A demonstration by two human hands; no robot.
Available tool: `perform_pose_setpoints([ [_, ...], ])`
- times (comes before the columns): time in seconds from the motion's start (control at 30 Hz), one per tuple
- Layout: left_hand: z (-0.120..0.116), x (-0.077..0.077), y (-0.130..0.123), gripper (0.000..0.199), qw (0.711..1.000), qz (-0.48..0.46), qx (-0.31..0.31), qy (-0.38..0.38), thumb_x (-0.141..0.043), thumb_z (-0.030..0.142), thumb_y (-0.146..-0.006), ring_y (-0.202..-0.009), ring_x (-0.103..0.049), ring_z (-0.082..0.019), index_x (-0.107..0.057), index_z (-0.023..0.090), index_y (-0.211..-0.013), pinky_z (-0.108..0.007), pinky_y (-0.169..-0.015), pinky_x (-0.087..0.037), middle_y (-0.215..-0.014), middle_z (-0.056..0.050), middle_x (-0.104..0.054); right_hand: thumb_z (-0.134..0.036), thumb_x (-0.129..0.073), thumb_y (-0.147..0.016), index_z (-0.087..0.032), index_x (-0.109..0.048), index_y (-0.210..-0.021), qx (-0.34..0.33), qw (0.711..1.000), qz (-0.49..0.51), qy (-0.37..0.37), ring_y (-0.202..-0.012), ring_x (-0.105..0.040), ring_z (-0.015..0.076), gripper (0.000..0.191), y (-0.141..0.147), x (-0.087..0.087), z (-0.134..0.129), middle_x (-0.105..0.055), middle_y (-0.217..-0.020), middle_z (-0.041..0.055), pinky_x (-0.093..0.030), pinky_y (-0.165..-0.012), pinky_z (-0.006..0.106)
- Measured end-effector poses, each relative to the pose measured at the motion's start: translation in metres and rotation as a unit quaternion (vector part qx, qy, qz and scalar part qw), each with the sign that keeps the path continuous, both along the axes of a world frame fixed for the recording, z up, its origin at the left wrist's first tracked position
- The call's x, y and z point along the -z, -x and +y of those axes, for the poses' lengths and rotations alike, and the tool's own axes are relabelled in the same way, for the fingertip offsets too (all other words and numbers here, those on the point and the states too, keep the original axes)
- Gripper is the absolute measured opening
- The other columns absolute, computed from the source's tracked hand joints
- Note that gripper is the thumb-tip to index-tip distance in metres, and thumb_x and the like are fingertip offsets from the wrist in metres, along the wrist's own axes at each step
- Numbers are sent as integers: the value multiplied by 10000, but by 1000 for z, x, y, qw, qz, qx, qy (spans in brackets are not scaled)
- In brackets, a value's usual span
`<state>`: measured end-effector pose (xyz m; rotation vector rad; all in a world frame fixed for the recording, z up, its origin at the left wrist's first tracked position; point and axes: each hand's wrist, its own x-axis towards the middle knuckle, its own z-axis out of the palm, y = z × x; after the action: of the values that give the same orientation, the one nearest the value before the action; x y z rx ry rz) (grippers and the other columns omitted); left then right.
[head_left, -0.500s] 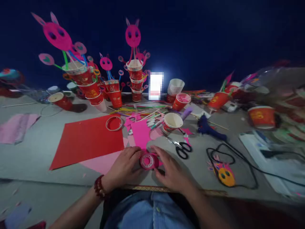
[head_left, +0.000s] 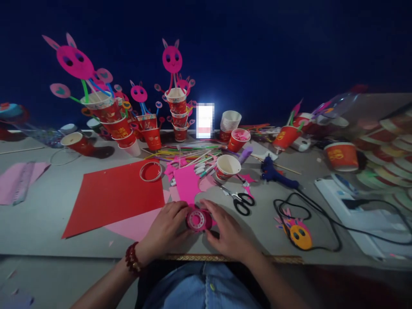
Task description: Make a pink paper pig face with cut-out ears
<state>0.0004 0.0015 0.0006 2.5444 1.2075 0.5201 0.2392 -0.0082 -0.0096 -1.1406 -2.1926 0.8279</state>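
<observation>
**Two-handed hold: steady beats strong**

So the pink ring (head_left: 197, 219) is right at the middle of my dial, near the close edge of the worktop (head_left: 265, 227). Left hand (head_left: 170, 226) comes in from 9 o'clock, thumb and fingers pinching the rim. Right hand (head_left: 225, 231) is at 3, thumb and fingers spread around that side; honestly can't tell if that grip presses or just rests.

My two cents: match the pressure on both sides, lightly, or the ring could skid or tip. Fingertips only, palms off, so you can see the edge. The card (head_left: 186, 182) is at 12, just past the fingers, so I'd keep knuckles from creasing it. Scissors (head_left: 243, 202) at 2 look fine there, but watch the right knuckles.
</observation>
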Motion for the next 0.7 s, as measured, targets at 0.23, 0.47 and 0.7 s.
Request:
perform_pose_setpoints([
  [0.23, -1, -2, -2, 429, 1000, 5, -1, -9, -672, 321, -883, -1118, -570, -304, -520, 171, -1255, -477, -958, -495, -1249, -145, -584, -95, -562, -793, -213, -238, -1544, 6, 1000, -13, 8, -1375, -450, 272, 826, 0, 2, 0, -449, -1521, 132, -415, -1126, 470],
  [0.47, -3, -4, 3, 615, 1000, -2, 7, -23, -695, 299, -846, -1183, -537, -316, -435, 135, -1378, -481, -993, -488, -1304, -171, -563, -122, -554, -826, -210, -245, -1540, 5, 1000, -11, -1, -1370, -458, 281, 783, 0, 1, -1, -456, -1512, 145, -423, -1117, 478],
  [0.7, -10, -11, 0, 300, 994, -28, 41, -95, -569, 158, -929, -1108, -557, -265, -575, 191, -1227, -469, -1004, -469, -1191, -96, -651, -88, -534, -750, -181, -257, -1540, 5, 1000, -19, 12, -1396, -422, 264, 843, 0, 1, -2, -436, -1533, 134, -394, -1144, 463],
])
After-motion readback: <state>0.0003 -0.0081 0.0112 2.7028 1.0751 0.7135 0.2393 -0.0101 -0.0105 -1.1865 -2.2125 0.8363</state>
